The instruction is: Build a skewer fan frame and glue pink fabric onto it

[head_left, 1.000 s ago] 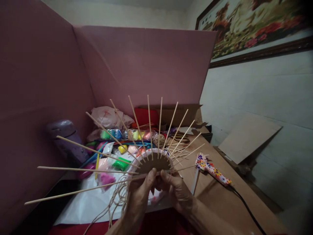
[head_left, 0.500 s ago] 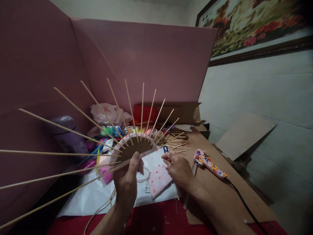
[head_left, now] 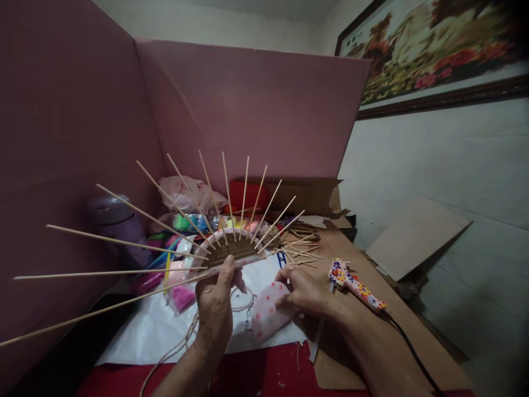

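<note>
My left hand [head_left: 215, 306] is closed on the edge of a round cardboard disc [head_left: 231, 251] held up in the air. Several long wooden skewers [head_left: 124, 242] fan out from the disc's rim like spokes. A tan cord [head_left: 185, 339] hangs down from the disc by my left wrist. My right hand [head_left: 301, 292] is down on the table with its fingers closed on a pink dotted cloth piece [head_left: 266, 314] that lies on a white sheet [head_left: 152, 331].
A flower-patterned glue gun [head_left: 355, 284] with a black cable lies on the brown board to the right. Loose skewers [head_left: 301, 245], bright clay packets [head_left: 194, 223], a purple jar [head_left: 118, 223] and a cardboard box [head_left: 306, 193] stand behind. Pink panels wall the back and left.
My right hand let go of the disc and dropped to the table onto the pink cloth. My left hand keeps the disc, which has tilted and shifted left.
</note>
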Motion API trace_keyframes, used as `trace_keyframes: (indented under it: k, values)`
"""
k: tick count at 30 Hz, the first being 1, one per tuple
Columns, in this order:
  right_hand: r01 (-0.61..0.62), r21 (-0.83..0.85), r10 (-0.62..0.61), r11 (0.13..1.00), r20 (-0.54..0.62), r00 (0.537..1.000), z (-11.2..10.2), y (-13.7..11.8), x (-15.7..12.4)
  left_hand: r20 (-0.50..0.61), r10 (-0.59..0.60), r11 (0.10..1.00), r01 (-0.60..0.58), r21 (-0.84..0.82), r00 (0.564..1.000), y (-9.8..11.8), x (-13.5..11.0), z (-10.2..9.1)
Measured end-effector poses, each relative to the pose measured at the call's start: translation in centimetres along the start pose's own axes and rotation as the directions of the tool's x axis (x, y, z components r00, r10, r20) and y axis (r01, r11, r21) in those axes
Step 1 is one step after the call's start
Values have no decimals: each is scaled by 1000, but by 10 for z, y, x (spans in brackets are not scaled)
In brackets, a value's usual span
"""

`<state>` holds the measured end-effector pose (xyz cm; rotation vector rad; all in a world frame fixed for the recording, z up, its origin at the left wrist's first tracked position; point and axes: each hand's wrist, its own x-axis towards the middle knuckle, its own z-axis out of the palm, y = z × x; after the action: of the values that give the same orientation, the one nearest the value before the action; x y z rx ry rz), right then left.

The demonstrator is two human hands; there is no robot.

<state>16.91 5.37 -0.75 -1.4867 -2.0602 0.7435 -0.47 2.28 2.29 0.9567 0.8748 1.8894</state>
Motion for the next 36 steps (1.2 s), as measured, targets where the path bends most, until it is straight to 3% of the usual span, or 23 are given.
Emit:
trace_keyframes:
  k: [4,8,12,15,20,26,29,33,36]
  values:
    - [0,379,-64,925,158,985,-14,-2,-3,-27,-8,1000,9,22,1000,1,2,1]
    - [-83,707,-171,702,281,944,-29,-6,-11,-11,-13,1000,13,-1,1000,0,3,0]
    - [-25,866,-244,500,168,955,-30,-15,-18,46,-76,997,77,1,996,-3,2,-3]
    - [22,892,-195,451,74,978,-29,-24,-22,67,-168,986,166,31,983,-6,-1,-3]
    - [72,836,-103,544,-19,994,-41,-33,-22,122,-159,987,162,-15,980,-14,-6,-1]
    - [158,772,-97,616,-125,987,-54,-43,-15,232,-308,945,324,-36,923,-16,-9,-1]
    - [98,754,-121,649,-26,992,-53,-46,-21,167,-303,951,309,-9,938,-13,-7,-3]
    - [-102,639,-136,763,313,940,-49,-33,-35,156,-313,949,316,3,937,-9,-4,-3]
    - [-165,502,-23,849,348,937,-47,-16,-38,129,-228,973,232,-15,965,-7,-2,-2]
